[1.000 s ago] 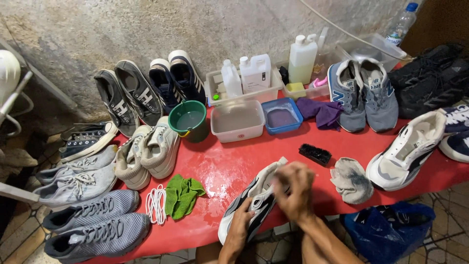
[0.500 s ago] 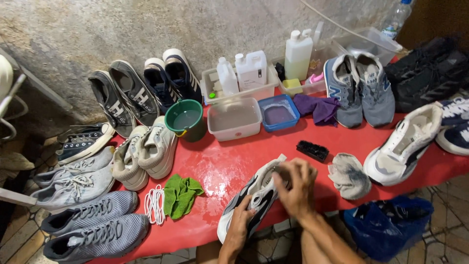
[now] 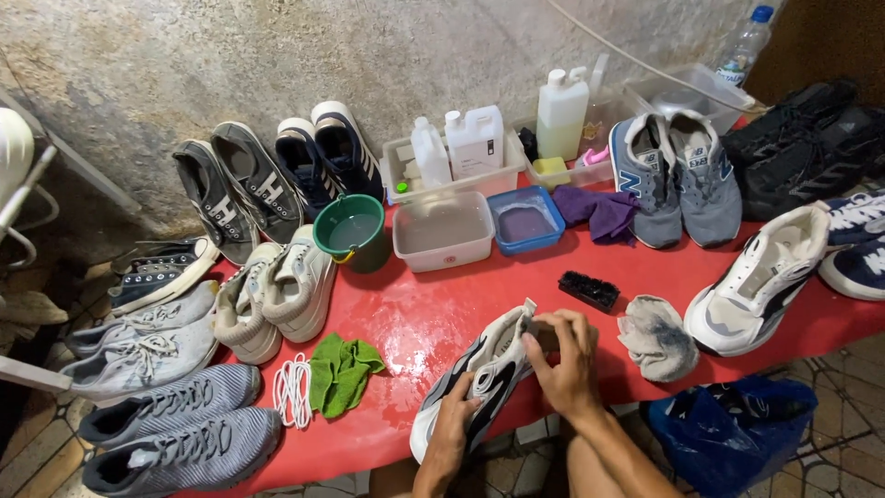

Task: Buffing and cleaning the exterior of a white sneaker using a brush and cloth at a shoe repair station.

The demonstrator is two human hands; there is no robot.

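On the far left, four grey sneakers (image 3: 152, 397) lie off the red table's (image 3: 406, 314) edge. Two beige shoes (image 3: 277, 295) sit beside one green bucket (image 3: 348, 229); one green cloth (image 3: 341, 373) and one coil of white laces (image 3: 293, 389) lie in front. At the near edge, the left hand (image 3: 454, 429) clasps the white-and-black sneaker (image 3: 479, 378) from below, and the right hand (image 3: 564, 364) grips its tongue, fingers curled. Two tubs, one clear (image 3: 442, 231), one blue (image 3: 525, 219), stand behind. One black brush (image 3: 590, 290) and one grey rag (image 3: 656, 337) lie to the right.
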